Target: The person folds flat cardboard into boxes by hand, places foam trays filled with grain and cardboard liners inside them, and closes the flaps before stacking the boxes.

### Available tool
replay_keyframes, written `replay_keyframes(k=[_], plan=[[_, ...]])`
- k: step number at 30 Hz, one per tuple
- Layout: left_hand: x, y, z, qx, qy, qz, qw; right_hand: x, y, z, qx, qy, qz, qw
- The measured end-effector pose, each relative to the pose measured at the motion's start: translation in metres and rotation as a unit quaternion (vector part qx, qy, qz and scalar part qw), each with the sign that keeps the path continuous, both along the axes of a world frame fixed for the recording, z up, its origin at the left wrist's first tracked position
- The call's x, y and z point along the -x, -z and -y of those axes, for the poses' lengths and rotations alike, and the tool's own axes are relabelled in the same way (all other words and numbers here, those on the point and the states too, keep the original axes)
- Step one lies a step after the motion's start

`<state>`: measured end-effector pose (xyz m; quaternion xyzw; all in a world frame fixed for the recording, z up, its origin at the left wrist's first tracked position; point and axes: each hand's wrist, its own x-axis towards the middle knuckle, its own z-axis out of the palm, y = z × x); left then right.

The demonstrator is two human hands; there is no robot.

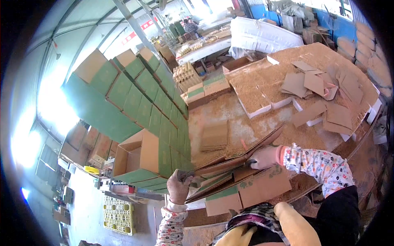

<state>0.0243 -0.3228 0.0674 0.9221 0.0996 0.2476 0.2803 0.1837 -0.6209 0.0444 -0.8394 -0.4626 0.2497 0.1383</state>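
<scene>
A partly folded cardboard box [219, 167], brown with some green, is held in front of me, its panels slanting up to the right. My left hand [178, 189] is closed on its left edge. Toward the box's other end, my right hand [263, 158] grips the panels, with the fingers partly hidden behind the board. Just below the held box lies another green-and-brown carton [262, 186], close to my body. A low pile of flat cardboard pieces [214, 135] rests on the table beyond my hands.
Green-and-brown cartons [143, 106] are stacked high at the left, with an open carton [141, 155] nearer me. Loose cardboard sheets [314, 84] lie on a sawdust-covered surface [254, 82] at the right. A yellow pallet [118, 215] is on the floor. Sacks [367, 49] stand far right.
</scene>
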Motion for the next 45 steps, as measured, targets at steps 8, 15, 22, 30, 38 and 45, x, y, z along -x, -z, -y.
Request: replay_keyframes(k=[8,15,22,30,38,45], plan=[[-0.007,0.003,-0.010,0.093,0.060,-0.008,0.994,-0.005,0.058,-0.008,-0.085,0.025,-0.012,0.996],[-0.003,-0.008,-0.003,0.016,0.031,0.050,0.998,0.084,0.133,0.011,-0.297,0.101,-0.045,0.948],[-0.004,-0.055,0.001,0.054,0.036,-0.080,0.995,0.003,0.013,0.056,-0.702,0.408,-0.095,0.577],[-0.035,-0.032,-0.011,0.479,0.041,-0.180,0.858,-0.045,0.033,0.046,-0.625,0.493,-0.149,0.587],[-0.093,-0.044,-0.035,0.474,0.011,-0.142,0.869,-0.035,-0.033,0.041,-0.566,0.506,-0.010,0.651],[-0.130,-0.030,-0.063,0.604,0.023,-0.215,0.767,-0.032,0.024,0.046,-0.461,0.448,0.118,0.757]])
